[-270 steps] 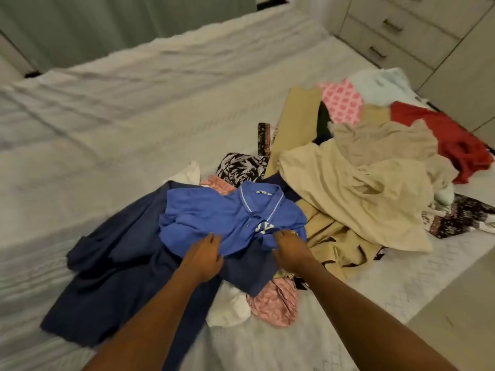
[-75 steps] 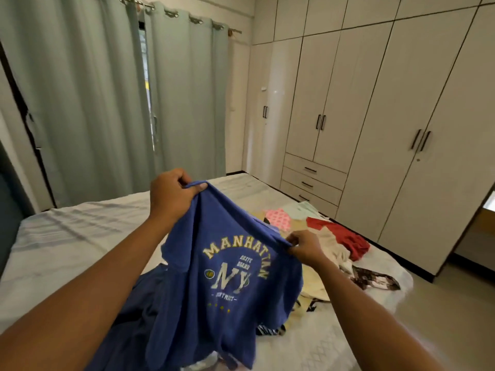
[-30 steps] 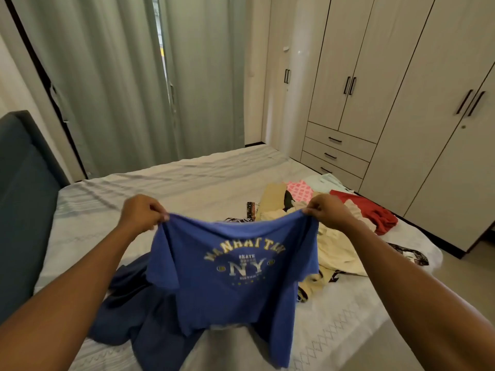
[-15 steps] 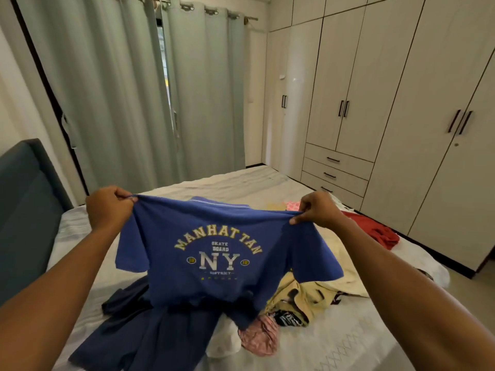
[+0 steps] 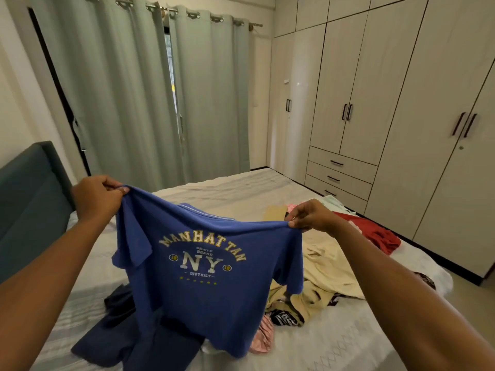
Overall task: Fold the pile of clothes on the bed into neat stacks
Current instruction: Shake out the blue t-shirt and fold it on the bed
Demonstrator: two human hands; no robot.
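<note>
Blue shirt (image 5: pixel 211 279) is hanging in the air above the bed (image 5: pixel 241 188), printed side "MANHATTAN NY" facing the camera, hem drooping down near the pile. Left hand (image 5: pixel 97 198) is pinching one shoulder, fingers clenched on the fabric; right hand (image 5: pixel 310 216) is pinching the other shoulder, fingers grasping the cloth too, slightly lower than the left. Navy garment (image 5: pixel 128 341) is lying flat on the bed under the shirt. Beige clothes (image 5: pixel 326 266) are bunching to the right, pink piece (image 5: pixel 263 337) and a black-white patterned piece (image 5: pixel 284 317) beside them, red garment (image 5: pixel 375 234) farther right near the bed edge. Curtains (image 5: pixel 128 89) are hanging behind, wardrobe (image 5: pixel 401 103) standing on the right, dark headboard (image 5: pixel 29 188) on the left.
</note>
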